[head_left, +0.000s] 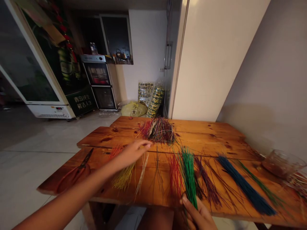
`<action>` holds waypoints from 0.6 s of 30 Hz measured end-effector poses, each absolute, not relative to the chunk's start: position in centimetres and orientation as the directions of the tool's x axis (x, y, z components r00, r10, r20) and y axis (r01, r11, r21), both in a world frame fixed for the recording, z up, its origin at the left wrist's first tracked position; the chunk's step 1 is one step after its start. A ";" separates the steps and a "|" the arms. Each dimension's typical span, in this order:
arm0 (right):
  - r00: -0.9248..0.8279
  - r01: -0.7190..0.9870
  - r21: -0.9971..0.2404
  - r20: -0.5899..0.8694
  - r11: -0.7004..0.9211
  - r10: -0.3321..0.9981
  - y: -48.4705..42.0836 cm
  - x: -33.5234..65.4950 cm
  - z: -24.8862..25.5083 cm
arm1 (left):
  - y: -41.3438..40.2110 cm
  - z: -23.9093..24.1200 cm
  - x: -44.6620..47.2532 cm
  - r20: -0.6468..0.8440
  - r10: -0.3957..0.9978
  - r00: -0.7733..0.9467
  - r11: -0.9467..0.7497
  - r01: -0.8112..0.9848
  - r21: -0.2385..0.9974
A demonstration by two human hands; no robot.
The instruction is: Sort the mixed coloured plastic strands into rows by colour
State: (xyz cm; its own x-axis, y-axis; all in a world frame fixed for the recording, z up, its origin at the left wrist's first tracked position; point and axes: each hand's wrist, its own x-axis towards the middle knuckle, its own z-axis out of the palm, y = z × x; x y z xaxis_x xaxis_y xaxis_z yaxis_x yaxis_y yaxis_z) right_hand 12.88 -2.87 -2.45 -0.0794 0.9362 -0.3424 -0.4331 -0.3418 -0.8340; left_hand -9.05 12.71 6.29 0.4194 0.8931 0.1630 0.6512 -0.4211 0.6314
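Right by your lens, your right hand point(198, 217) grips a bundle of thin green strands point(188, 175), fingers closed narrow, the hand cut off by the bottom edge. Your left hand point(133, 154) stretches across, fingers open, nothing visibly held, just short of a tangled multicoloured strand heap point(157, 131) on the orange-brown wooden bench point(211, 127). Red-handled scissors point(74, 174) lie at the left; a clear glass bowl point(280, 164) is cut off at the right; beyond, a yellow plastic bag point(133, 109) sits on the floor.

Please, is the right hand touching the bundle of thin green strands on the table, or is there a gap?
Touching. The head view shows the fingers of the right hand gripping the lower end of the green strands.
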 end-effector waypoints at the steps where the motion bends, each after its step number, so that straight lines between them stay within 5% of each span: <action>1: -0.106 -0.417 -0.836 -0.345 -0.356 0.933 -2.8 12.6 -2.3 | 10.9 6.4 -8.0 0.141 0.868 0.477 -0.417 0.543 0.729; 4: -0.135 -0.389 -0.844 -0.344 -0.369 0.929 -2.6 11.9 -2.1 | 6.6 5.5 -5.1 0.091 0.809 0.580 -0.284 0.251 0.925; 7: -0.141 -0.382 -0.859 -0.311 -0.342 0.940 -2.8 11.3 -2.4 | 4.9 4.4 -3.5 0.046 0.850 0.524 -0.103 0.079 0.992; 18: -0.092 -0.312 -0.904 -0.277 -0.291 0.957 -3.5 10.9 -1.7 | 5.4 5.7 -3.4 -0.032 0.897 0.442 0.013 0.046 0.999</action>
State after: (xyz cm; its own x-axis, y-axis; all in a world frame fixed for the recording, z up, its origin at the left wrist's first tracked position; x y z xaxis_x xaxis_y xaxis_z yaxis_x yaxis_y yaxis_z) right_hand 10.86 -3.49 -1.69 -0.0920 0.9566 -0.2766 -0.3119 -0.2915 -0.9043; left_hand -3.37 5.38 5.71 0.4419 0.8965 -0.0322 0.0456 0.0134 0.9989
